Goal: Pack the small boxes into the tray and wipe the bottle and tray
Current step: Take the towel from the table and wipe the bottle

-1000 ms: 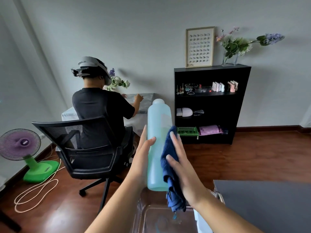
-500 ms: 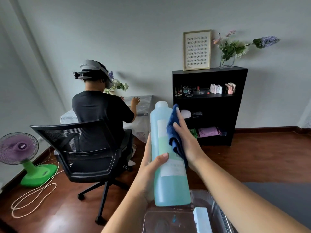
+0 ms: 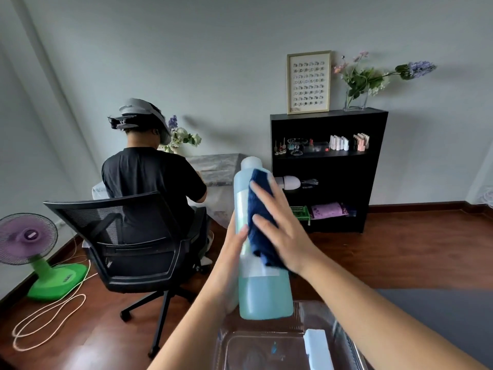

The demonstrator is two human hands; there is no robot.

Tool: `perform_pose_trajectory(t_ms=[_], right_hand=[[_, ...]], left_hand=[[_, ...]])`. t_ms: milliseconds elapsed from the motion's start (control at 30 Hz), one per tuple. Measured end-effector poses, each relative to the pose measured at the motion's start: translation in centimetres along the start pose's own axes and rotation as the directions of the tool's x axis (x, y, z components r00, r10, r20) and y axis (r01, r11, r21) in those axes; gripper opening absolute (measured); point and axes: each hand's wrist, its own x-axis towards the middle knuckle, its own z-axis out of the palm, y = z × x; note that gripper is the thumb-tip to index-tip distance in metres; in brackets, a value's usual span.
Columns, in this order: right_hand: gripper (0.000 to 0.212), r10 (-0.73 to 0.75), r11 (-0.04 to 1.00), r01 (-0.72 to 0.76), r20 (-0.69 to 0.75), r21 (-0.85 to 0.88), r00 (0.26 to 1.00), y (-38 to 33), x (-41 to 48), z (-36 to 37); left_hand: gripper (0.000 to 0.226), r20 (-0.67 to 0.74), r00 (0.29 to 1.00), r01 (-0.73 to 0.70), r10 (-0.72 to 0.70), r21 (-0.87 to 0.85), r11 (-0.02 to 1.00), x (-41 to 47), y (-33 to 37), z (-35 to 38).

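Observation:
My left hand (image 3: 231,259) grips a tall plastic bottle (image 3: 262,292) of blue-green liquid and holds it upright in the air above the tray. A dark blue cloth (image 3: 260,222) lies against the bottle's upper front, pressed there by the flat fingers of my right hand (image 3: 285,231). Below the bottle is a clear plastic tray (image 3: 266,340) at the bottom edge of the view. One small white box (image 3: 317,348) stands in the tray's right side.
A dark grey table top (image 3: 440,316) lies to the right of the tray. Ahead on the left a person sits in a black office chair (image 3: 138,249). A purple and green fan (image 3: 34,252) with loose cable stands far left, a black shelf unit (image 3: 328,169) against the wall.
The bottle has been turned so its label faces me and sits a little lower. My right hand has slid the cloth from the bottle's right side onto its upper front.

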Motion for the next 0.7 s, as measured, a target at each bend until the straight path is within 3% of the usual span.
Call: perform_pose_trajectory(t_ms=[100, 200, 233, 300, 333, 400, 500, 600, 700], right_hand=[[0.053, 0.085, 0.944, -0.075, -0.015, 0.322, 0.996, 0.0, 1.7, -0.7], [0.054, 0.181, 0.667, -0.169, 0.061, 0.725, 0.982, 0.6, 0.0, -0.1], [0.056, 0.194, 0.581, -0.198, 0.102, 0.789, 0.976, 0.6, -1.0, 0.2], [0.06, 0.187, 0.537, -0.2, 0.115, 0.819, 0.976, 0.5, -2.8, 0.7], [0.06, 0.183, 0.571, -0.17, 0.078, 0.803, 0.98, 0.5, -3.5, 1.0], [0.061, 0.177, 0.745, -0.123, -0.017, 0.655, 0.984, 0.3, -4.6, 1.6], [0.058, 0.098, 0.971, -0.072, -0.102, 0.227, 0.99, 0.0, -5.1, 2.0], [0.053, 0.0, 0.995, -0.004, -0.041, -0.098, 0.999, -0.4, -3.6, 1.4], [0.049, -0.004, 0.993, 0.004, 0.003, -0.12, 1.0, -0.8, -0.8, -0.1]], left_hand=[[0.071, -0.038, 0.994, -0.098, 0.099, 0.027, 0.995, -0.8, -0.5, 0.8], [0.07, -0.055, 0.993, -0.111, 0.109, -0.033, 0.993, -1.0, -0.4, 0.9], [0.066, -0.056, 0.991, -0.124, 0.121, -0.04, 0.992, -0.8, -0.1, 0.8], [0.059, -0.077, 0.985, -0.154, 0.153, -0.014, 0.988, -0.3, 0.5, 0.8], [0.06, -0.095, 0.98, -0.173, 0.174, 0.023, 0.985, 0.0, 0.8, 0.7], [0.063, -0.122, 0.969, -0.197, 0.215, 0.146, 0.969, 0.5, 0.9, 0.1], [0.047, -0.086, 0.971, -0.188, 0.221, 0.291, 0.938, 0.3, 0.3, -0.5], [0.051, -0.064, 0.986, -0.134, 0.151, 0.214, 0.967, 0.0, -0.2, -0.4], [0.037, -0.042, 0.989, -0.124, 0.139, 0.256, 0.959, -0.1, -0.1, 0.6]])
